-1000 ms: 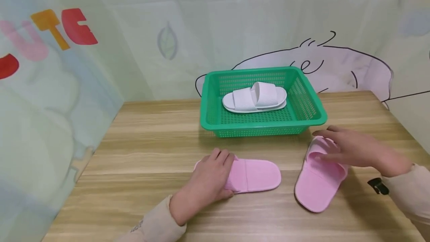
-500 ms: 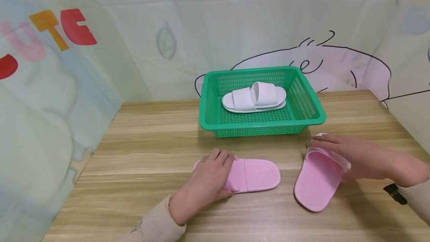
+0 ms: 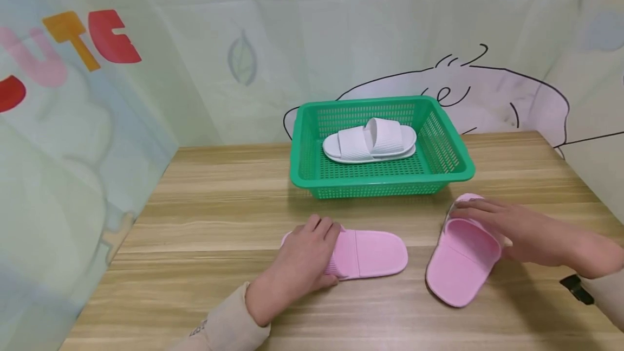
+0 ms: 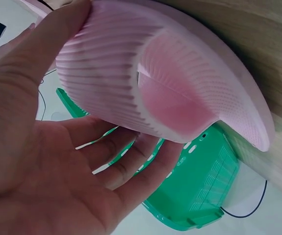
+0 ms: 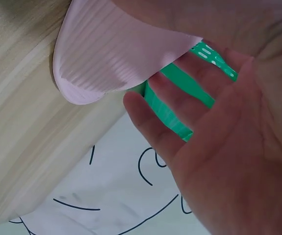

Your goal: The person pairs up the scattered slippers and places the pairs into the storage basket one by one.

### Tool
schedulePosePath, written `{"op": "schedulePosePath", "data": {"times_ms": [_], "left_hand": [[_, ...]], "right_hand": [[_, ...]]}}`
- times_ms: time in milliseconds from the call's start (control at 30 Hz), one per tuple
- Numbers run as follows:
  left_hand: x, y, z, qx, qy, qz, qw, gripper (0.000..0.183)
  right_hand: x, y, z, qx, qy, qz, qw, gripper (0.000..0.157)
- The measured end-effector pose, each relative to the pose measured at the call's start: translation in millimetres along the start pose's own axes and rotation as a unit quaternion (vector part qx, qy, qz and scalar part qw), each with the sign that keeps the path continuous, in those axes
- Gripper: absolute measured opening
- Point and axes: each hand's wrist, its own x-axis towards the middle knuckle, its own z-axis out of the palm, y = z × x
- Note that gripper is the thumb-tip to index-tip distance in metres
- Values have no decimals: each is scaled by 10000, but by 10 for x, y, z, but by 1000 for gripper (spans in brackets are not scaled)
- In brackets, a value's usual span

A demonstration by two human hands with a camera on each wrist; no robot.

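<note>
Two pink slippers lie on the wooden table in the head view. My left hand (image 3: 304,256) is over the strap of the left slipper (image 3: 377,253), which lies sideways with its heel to the right. In the left wrist view, thumb and fingers grip opposite sides of its ribbed strap (image 4: 106,63). The right slipper (image 3: 455,280) lies at a slant, its heel toward me. My right hand (image 3: 521,232) holds its strap from the right, the fingers along the far side and the thumb mostly hidden. The right wrist view shows fingertips at the edge of its ribbed strap (image 5: 116,49).
Behind the slippers stands a green perforated basket (image 3: 382,183). Inside it lies a pair of white slippers (image 3: 387,140), one overlapping the other. A printed cloth (image 3: 205,42) hangs behind the table (image 3: 209,205).
My right thumb has come out of the right slipper's opening, and that hand has shifted right and down onto the outside of the strap. My left hand and its slipper stay put.
</note>
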Motion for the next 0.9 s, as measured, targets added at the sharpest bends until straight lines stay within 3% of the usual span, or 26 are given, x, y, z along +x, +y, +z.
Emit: {"op": "schedulePosePath", "data": {"times_ms": [233, 533, 733, 900], "left_hand": [[2, 1, 10, -63, -14, -21, 10000, 89], [-6, 4, -4, -219, -70, -131, 9996, 91], [-4, -8, 11, -656, -306, -422, 9965, 100], [-5, -57, 35, -1073, -309, -592, 9920, 105]], "right_hand": [[12, -50, -90, 501, -646, 771, 9937, 90], [45, -95, -63, 330, -541, 922, 9937, 87], [30, -133, -23, 344, -540, 1074, 9922, 91], [22, -141, -1, 261, -366, 1036, 9936, 91]]}}
